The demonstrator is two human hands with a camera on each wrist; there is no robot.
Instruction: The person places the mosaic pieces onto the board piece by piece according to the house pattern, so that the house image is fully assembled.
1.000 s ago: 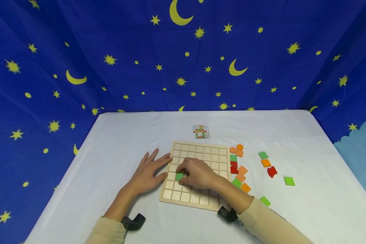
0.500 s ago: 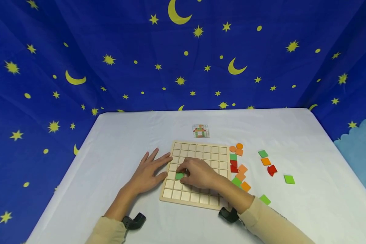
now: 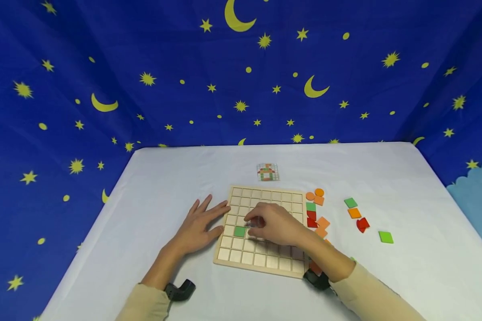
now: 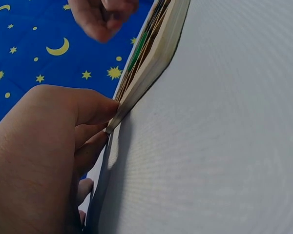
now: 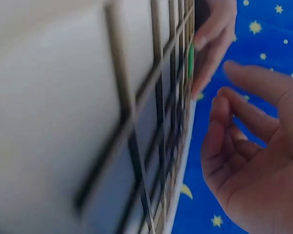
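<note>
Right hand (image 3: 276, 225) shifted right off green tile (image 3: 239, 231), frame centre — thumb and fingers apart; left hand (image 3: 194, 228) spread, touching board (image 3: 235, 256).

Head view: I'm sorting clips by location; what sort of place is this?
Probably a makeshift filming corner: a starry blue backdrop behind a white table, plus black wrist devices.

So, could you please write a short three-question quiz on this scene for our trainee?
1. True or false: the left hand touches the board.
2. Multiple choice: what colour is the tile lying in a square of the board? A red; B orange; C green.
3. Fill in the blank: just beyond the board's far edge, in the head view, lies a small printed ____.

Key: 1 true; 2 C; 3 card.
</note>
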